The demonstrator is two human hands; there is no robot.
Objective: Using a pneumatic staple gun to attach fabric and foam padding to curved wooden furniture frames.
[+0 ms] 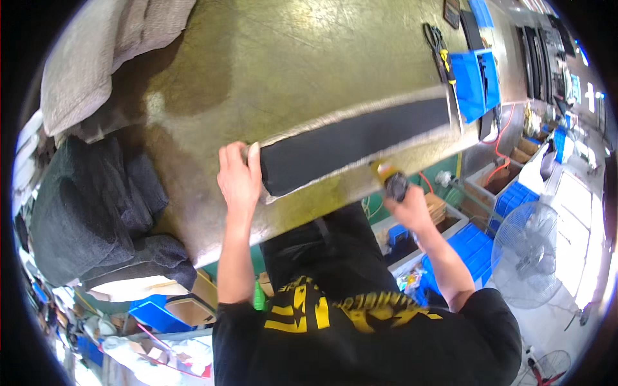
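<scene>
A long black panel (pixel 347 147) with a pale, rough, fabric-like border lies slantwise across the table (pixel 193 96). At the panel's left end, my left hand (pixel 238 175) grips the border, thumb beside the black face and fingers over the outer edge. My right hand (pixel 410 207) is closed round a yellow and black hand tool (pixel 390 181). The tool is just off the panel's near long edge, apart from it. Motion blur hides its exact kind.
Dark folded fabric (pixel 96 212) and grey fabric (pixel 84 71) are piled at the left. A blue bin (pixel 473 83) stands past the panel's right end, with black-handled scissors (pixel 436 40) and a yellow-black tool (pixel 447 66) beside it. A fan (pixel 526 254) stands at the right.
</scene>
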